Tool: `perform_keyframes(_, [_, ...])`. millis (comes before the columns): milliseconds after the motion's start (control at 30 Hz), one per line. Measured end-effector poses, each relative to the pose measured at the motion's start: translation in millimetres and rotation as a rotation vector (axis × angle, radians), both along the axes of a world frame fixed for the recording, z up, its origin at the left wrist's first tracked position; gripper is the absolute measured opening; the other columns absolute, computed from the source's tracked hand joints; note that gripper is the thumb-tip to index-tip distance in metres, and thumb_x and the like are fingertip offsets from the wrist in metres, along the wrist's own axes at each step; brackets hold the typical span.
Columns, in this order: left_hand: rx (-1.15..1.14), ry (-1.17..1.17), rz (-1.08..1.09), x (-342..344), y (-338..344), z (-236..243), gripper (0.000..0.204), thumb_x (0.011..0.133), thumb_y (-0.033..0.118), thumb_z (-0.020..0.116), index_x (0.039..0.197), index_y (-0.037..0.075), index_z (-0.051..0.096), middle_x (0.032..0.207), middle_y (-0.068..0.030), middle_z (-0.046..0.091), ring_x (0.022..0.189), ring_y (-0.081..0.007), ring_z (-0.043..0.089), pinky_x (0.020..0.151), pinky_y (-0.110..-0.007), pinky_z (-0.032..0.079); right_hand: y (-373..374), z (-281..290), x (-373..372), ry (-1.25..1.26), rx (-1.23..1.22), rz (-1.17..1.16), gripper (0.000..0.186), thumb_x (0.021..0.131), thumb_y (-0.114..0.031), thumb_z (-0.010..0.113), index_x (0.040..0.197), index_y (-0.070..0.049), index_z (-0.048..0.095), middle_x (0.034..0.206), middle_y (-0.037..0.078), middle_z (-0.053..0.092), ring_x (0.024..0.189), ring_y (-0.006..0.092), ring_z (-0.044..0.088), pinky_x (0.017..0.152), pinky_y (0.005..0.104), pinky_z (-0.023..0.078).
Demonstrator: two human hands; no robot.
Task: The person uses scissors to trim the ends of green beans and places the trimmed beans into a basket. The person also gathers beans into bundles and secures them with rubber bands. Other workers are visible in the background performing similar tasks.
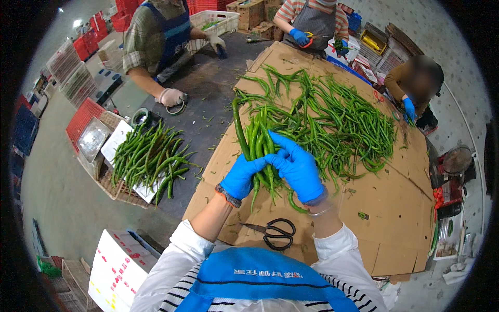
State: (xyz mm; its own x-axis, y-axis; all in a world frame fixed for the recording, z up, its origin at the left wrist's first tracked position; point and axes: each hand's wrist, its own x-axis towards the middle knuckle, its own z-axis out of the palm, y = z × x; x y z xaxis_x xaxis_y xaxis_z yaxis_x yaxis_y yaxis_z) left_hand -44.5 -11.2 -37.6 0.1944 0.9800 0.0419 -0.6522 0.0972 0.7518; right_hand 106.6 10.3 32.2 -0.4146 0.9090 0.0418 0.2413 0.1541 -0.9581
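Note:
A bunch of long green chili peppers (258, 138) stands between my two blue-gloved hands, tips and stems pointing both away and toward me. My left hand (243, 176) is wrapped round the bunch from the left. From the right, my right hand (299, 169) closes on the same bunch, its thumb meeting the left thumb in front. One thick pepper sticks up at the bunch's left edge. Just beyond lies a big loose heap of green chili peppers (348, 125) on the flattened cardboard (374, 223). Black-handled scissors (279, 234) lie near my wrists.
Another pepper pile (150, 156) lies at left, over a white board and a basket (125, 190). A roll of tape (139, 117) sits by it. Co-workers stand at far left, far side and right; one holds orange-handled scissors (309, 39). A white printed box (119, 270) stands lower left.

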Motion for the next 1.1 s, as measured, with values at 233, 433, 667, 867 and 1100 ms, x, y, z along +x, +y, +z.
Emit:
perform_keyframes(233, [-0.096,-0.056,-0.033,-10,-18,-14,0.061,0.081,0.014,0.062,0.135,0.004,0.036,0.126,-0.0110,0.050,0.112,-0.0230,0.051,0.095,-0.036,0.042,-17,-15,1,-0.501,0.504,0.120,0.052,0.091,-0.031,0.048,0.139,-0.019,0.033,0.088,0.017,0.055,0.074,0.0326,0.057,0.061,0.0406,0.046])
perform_keyframes(433, [-0.325,-0.061,-0.100,-8,-25,-24,0.049,0.088,0.019,0.053,0.133,0.004,0.039,0.122,-0.0135,0.053,0.108,-0.0264,0.054,0.091,-0.038,0.046,-8,-17,9,-0.473,0.274,0.325,0.060,0.087,-0.031,0.056,0.140,-0.016,0.031,0.080,0.011,0.056,0.068,0.0262,0.057,0.060,0.0362,0.047])
perform_keyframes(667, [-0.283,-0.209,-0.058,-12,-6,-33,0.047,0.085,0.019,0.054,0.128,0.003,0.045,0.110,-0.0147,0.059,0.097,-0.0284,0.060,0.086,-0.041,0.048,80,-32,51,0.055,-0.189,-0.053,0.036,0.085,-0.021,0.063,0.117,-0.006,0.057,0.091,0.004,0.063,0.076,0.0129,0.058,0.069,0.0269,0.048])
perform_keyframes(867, [-0.269,-0.139,-0.030,-13,-2,-34,0.052,0.083,0.020,0.058,0.130,0.003,0.043,0.108,-0.0149,0.060,0.097,-0.0275,0.060,0.085,-0.039,0.049,206,-147,130,-0.810,0.229,-0.548,0.038,0.079,-0.036,0.062,0.099,-0.004,0.064,0.098,0.019,0.064,0.087,0.0355,0.061,0.079,0.0421,0.048])
perform_keyframes(1100, [-0.297,-0.043,0.045,-6,14,-33,0.048,0.083,0.020,0.058,0.126,0.002,0.044,0.110,-0.0159,0.059,0.098,-0.0303,0.059,0.084,-0.042,0.050,212,-121,161,-0.346,0.178,-0.523,0.028,0.083,-0.028,0.061,0.096,-0.004,0.065,0.080,0.012,0.064,0.068,0.0228,0.059,0.063,0.0362,0.047])
